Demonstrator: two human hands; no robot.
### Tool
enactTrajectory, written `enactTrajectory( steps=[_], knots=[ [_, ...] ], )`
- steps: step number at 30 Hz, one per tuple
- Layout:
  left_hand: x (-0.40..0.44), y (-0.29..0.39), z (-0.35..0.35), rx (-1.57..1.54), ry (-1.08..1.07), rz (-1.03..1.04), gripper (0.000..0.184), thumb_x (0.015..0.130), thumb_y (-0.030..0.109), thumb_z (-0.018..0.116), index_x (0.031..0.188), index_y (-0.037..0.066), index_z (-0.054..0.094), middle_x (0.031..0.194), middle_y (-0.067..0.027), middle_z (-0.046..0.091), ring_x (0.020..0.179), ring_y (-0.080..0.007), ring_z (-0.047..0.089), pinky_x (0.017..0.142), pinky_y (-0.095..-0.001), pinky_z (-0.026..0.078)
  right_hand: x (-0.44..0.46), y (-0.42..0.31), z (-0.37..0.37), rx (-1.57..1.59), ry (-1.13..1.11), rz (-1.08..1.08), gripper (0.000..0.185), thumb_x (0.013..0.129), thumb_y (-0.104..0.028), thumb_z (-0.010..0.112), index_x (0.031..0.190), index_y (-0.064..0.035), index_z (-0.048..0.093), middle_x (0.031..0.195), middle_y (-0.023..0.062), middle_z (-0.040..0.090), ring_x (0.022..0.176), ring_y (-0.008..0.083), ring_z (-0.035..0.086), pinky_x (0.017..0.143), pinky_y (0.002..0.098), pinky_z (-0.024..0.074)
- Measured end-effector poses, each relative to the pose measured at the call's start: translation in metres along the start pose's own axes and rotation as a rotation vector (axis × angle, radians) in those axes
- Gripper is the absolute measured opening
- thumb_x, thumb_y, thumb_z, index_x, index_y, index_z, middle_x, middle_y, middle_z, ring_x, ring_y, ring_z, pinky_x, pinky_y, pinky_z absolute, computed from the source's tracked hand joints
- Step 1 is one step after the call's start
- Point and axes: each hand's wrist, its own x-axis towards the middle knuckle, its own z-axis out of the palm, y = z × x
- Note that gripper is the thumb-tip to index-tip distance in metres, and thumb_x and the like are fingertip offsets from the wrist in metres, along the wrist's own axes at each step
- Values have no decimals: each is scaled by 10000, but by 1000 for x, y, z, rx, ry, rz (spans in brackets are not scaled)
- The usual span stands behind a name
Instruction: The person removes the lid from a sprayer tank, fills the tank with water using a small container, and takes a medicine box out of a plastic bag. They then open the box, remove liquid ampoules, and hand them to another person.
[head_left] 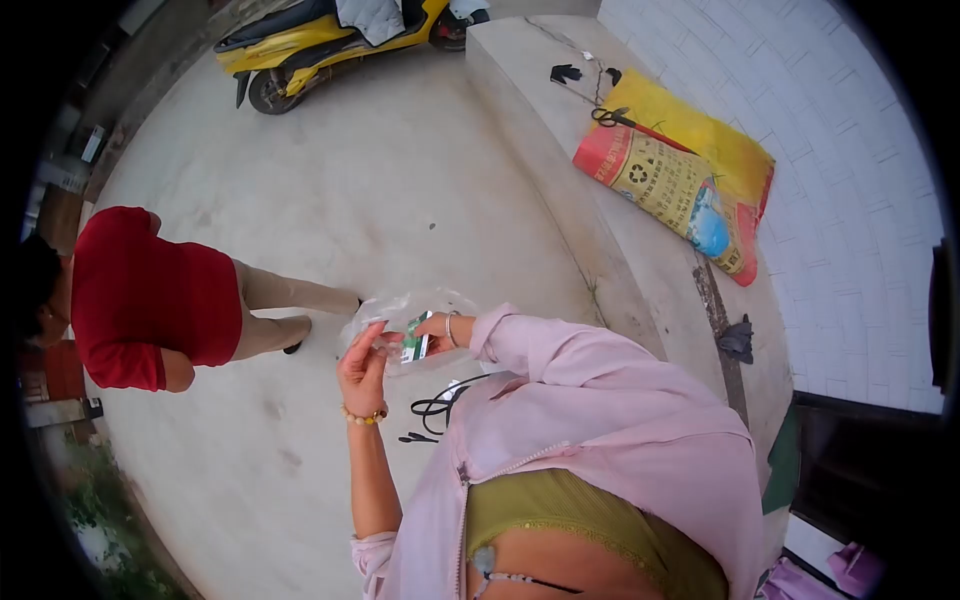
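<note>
Both hands are close together in front of my body, around a thin clear plastic bag (455,300). My right hand (442,330), with a silver bangle at the wrist, grips a small green-and-white packet (415,338) against the bag. To its left, my left hand (363,370), wearing a beaded bracelet, has its fingers bent and appears to pinch the bag's near side; the fingertips are partly blurred. Below the hands, a looped black cord (432,408) shows beside my jacket. What else lies inside the bag cannot be made out.
A person in a red shirt (160,285) stands at left. A yellow scooter (330,45) is parked at the back. On the raised concrete ledge (545,130) lie a printed yellow-and-red sack (670,185), long-handled tongs (625,122), a black glove (565,74) and a dark crumpled item (737,340).
</note>
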Motion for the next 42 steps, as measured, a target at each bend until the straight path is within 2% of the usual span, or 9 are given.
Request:
enactTrajectory(
  steps=[7, 10, 18, 19, 21, 27, 30, 38, 42],
  knots=[
    [117, 27, -126, -21, 423, 105, 377, 746, -87, 394, 1106, -23, 483, 1119, -135, 489, 880, -193, 545, 707, -265, 433, 107, -149, 73, -156, -56, -34, 304, 777, -90, 469, 1067, -2, 439, 1028, 133, 528, 915, 239, 546, 731, 360, 466],
    [159, -4, -207, -45, 544, 85, 396, 748, -90, 369, 1131, -31, 452, 1150, -154, 467, 887, -193, 537, 686, -258, 437, 158, -211, 105, -373, -23, -69, 319, 781, -120, 459, 1077, -3, 446, 1046, 136, 523, 933, 239, 537, 746, 339, 453],
    [313, -13, -421, -119, 635, 88, 379, 750, -99, 387, 1111, -22, 472, 1148, -124, 471, 866, -170, 553, 629, -222, 441, 289, -414, 263, -1995, 56, -105, 370, 792, -200, 434, 1104, -4, 463, 1093, 145, 511, 982, 240, 513, 788, 283, 420],
    [329, 9, -446, -66, 661, 76, 381, 746, -99, 386, 1107, -20, 477, 1140, -120, 479, 855, -162, 557, 620, -217, 439, 256, -433, 297, -1864, -42, -536, 422, 782, -237, 442, 1128, 4, 453, 1096, 169, 508, 992, 261, 502, 835, 301, 388],
    [373, 16, -491, -23, 718, 87, 382, 741, -98, 384, 1102, -19, 482, 1132, -117, 488, 844, -154, 561, 612, -212, 437, 249, -491, 332, -1544, -256, -650, 435, 787, -242, 441, 1139, 14, 436, 1058, 175, 523, 975, 268, 504, 835, 316, 386],
    [504, 21, -627, 52, 748, 24, 398, 730, -93, 380, 1102, -3, 491, 1121, -92, 506, 827, -129, 563, 604, -200, 430, 294, -642, 411, -1745, -373, -657, 395, 795, -223, 444, 1134, -20, 447, 1068, 160, 520, 963, 272, 508, 841, 314, 389],
    [567, 28, -709, 89, 810, 44, 392, 736, -87, 382, 1102, -3, 491, 1121, -100, 504, 822, -131, 563, 609, -209, 433, 369, -723, 439, -1770, -234, -1018, 432, 735, -170, 523, 1135, -24, 449, 1119, 169, 476, 1031, 292, 456, 866, 340, 377],
    [708, 93, -912, 140, 1071, 99, 373, 743, -72, 386, 1091, -1, 502, 1093, -98, 521, 794, -123, 567, 622, -213, 438, 519, -917, 577, -2235, -122, -937, 513, 700, -222, 567, 1176, -94, 424, 1232, 164, 367, 1142, 307, 339, 919, 370, 333],
    [771, 98, -1016, 185, 1087, 157, 370, 738, -68, 389, 1083, -5, 506, 1071, -91, 532, 784, -117, 565, 610, -207, 431, 625, -1002, 654, -1788, -287, -1160, 533, 700, -226, 575, 1176, -48, 414, 1181, 184, 420, 1085, 328, 403, 908, 358, 344]
  ],
)
